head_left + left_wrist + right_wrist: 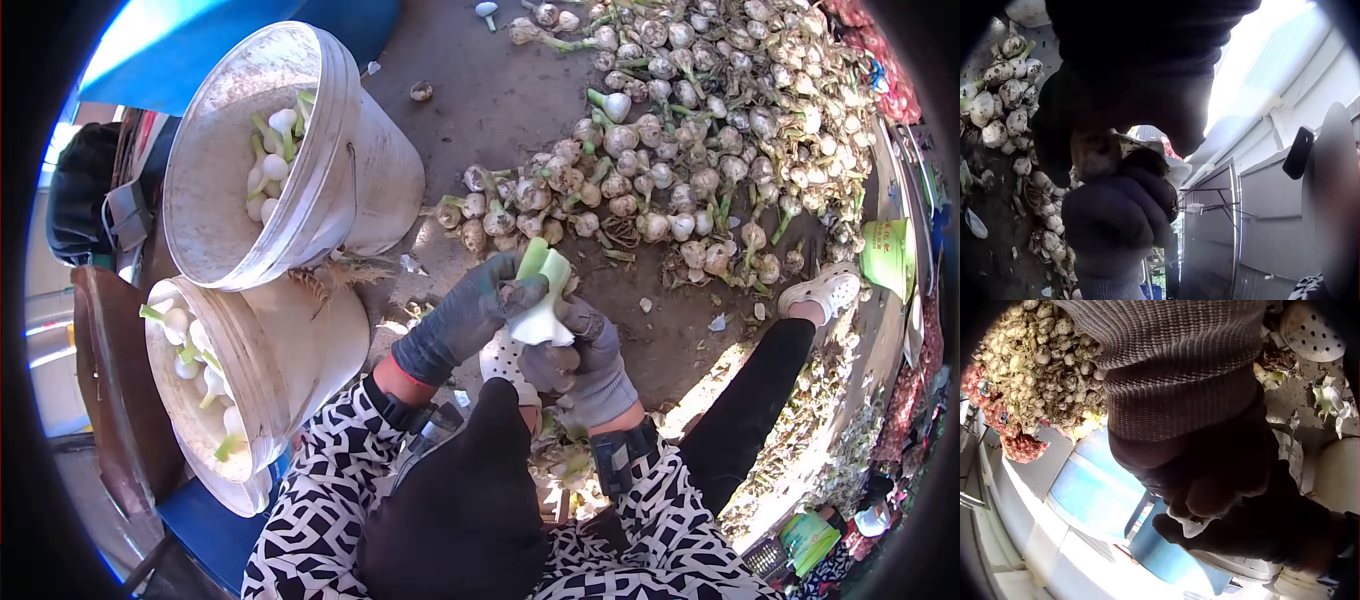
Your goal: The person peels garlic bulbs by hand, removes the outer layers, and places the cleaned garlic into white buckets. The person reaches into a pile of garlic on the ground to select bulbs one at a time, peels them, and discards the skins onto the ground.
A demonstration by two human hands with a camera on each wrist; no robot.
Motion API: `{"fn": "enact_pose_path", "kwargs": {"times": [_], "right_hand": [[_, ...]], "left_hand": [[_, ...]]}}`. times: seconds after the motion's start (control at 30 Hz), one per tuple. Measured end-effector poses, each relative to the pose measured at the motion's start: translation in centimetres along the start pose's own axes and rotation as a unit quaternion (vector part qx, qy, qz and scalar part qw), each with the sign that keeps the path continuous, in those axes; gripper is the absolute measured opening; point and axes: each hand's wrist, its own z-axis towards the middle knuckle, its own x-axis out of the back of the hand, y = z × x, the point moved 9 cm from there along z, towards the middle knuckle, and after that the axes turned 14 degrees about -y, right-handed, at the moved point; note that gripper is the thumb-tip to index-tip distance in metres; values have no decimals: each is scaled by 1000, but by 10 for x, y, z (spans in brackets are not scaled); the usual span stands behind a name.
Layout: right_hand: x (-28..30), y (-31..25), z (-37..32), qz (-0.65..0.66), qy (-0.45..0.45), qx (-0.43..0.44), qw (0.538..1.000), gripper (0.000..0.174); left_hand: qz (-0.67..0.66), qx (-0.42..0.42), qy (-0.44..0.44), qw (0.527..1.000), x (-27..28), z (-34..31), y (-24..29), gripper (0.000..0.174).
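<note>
One garlic sat mid-frame in the head view, between both gloved hands, in front of the person's knees. White end flared toward the right hand, short green stalk pointed away from the body.

Left hand, dark glove: pinched the garlic at the stalk. Right hand, lighter grey glove: fingers curled round the other end, thumb alongside. Both wrist views ran dark on the hands; exact finger contact there couldn't be made out.

Writing: green bag at the far right carried yellow characters, too small to read reliably. Second green bag lay lower right; couldn't read that either.

Two white buckets stood at the person's left: upper bucket and lower bucket, each with clean white bulbs and green stalks inside. Dirt-marked garlic pile covered the ground ahead and to the right. Red mesh bags sat beyond the pile's right edge.
</note>
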Motion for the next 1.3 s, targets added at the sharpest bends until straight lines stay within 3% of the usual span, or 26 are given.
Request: {"fn": "enact_pose_path", "kwargs": {"times": [0.03, 0.07, 0.13, 0.17, 0.2, 0.23, 0.27, 0.33, 0.4, 0.63, 0.7, 0.73, 0.77, 0.8, 0.83, 0.87, 0.9, 0.93, 1.0, 1.03, 1.07, 1.13, 1.17, 1.2, 1.27, 1.3], "right_hand": [[-10, -6, 1, 9, -44, 28, 999, 33], [17, -16, -23, -83, 105, 49, 990, 31], [0, -33, -44, -20, 42, 110, 993, 30], [-10, -40, -55, -36, 33, 109, 993, 31], [-22, -45, -66, -51, 24, 108, 993, 33], [-16, -44, -89, -102, 128, 111, 980, 32], [-12, -41, -115, -153, 229, 112, 955, 32], [-41, -21, -131, -99, 143, 100, 980, 56], [-81, -9, -140, -130, 133, 28, 982, 32], [-100, -10, -182, -254, 154, -104, 949, 31], [-39, -17, -208, -478, 255, -389, 745, 31], [20, -19, -232, -691, 224, -486, 485, 34], [18, -21, -219, -694, 221, -486, 483, 34], [14, -29, -191, -607, 322, -386, 616, 34], [15, -36, -170, -490, 412, -269, 720, 35], [28, -31, -142, -401, 345, -218, 820, 39], [24, -28, -107, -401, 311, -193, 840, 40], [39, -21, -74, -372, 247, -146, 883, 40], [31, -5, -26, -293, 204, -70, 932, 26], [21, 1, -17, -255, 142, -63, 954, 24], [8, 4, -15, -214, 74, -59, 972, 23], [-8, -6, -35, -238, 41, -91, 966, 19], [2, -21, -58, -296, 142, -161, 931, 17], [15, -53, -75, -460, 161, -86, 869, 20], [48, -134, -134, -882, 287, -164, 335, 50], [61, -178, -172, -842, 396, -165, 326, 53]], "left_hand": [[-85, 12, -4, 996, -1, 3, -10, 45], [-85, 14, -5, 996, -1, 3, -12, 45], [-212, -96, 14, 972, 6, 2, -2, 41], [162, -72, 111, 978, 29, -10, 3, 39], [163, -71, 111, 978, 23, -9, 9, 39], [-97, -148, 41, 983, 6, -5, 20, 39], [-348, -215, -31, 912, -5, -3, 30, 41], [-304, -207, -53, 928, -1, 0, 21, 43], [-431, -208, -75, 875, -7, 10, 12, 46], [-462, -208, 102, 856, 44, 10, -19, 46], [-413, -192, 137, 880, 55, 7, -33, 47], [-414, -194, 133, 880, 51, 8, -33, 47], [-214, -185, 176, 943, 53, 0, -24, 46], [-6, -163, 212, 964, 50, -7, -14, 46], [-317, -202, 164, 912, 38, -4, -20, 42], [-322, -195, 158, 913, 28, -8, -16, 42], [67, -226, 200, 951, 19, -21, 20, 40], [440, -241, 207, 840, -16, -25, 47, 38], [453, -174, 192, 853, -15, -23, 52, 37], [307, -155, 221, 912, 0, -33, 48, 40], [-65, -280, 194, 938, 16, -40, 47, 43], [104, -293, 330, 891, 37, -107, 93, 47], [125, -285, 425, 850, 40, -150, 117, 50], [491, -145, 503, 697, 17, -185, 154, 52], [381, -184, 591, 687, 38, -288, 171, 50], [476, -138, 603, 625, 25, -305, 191, 45]]}}
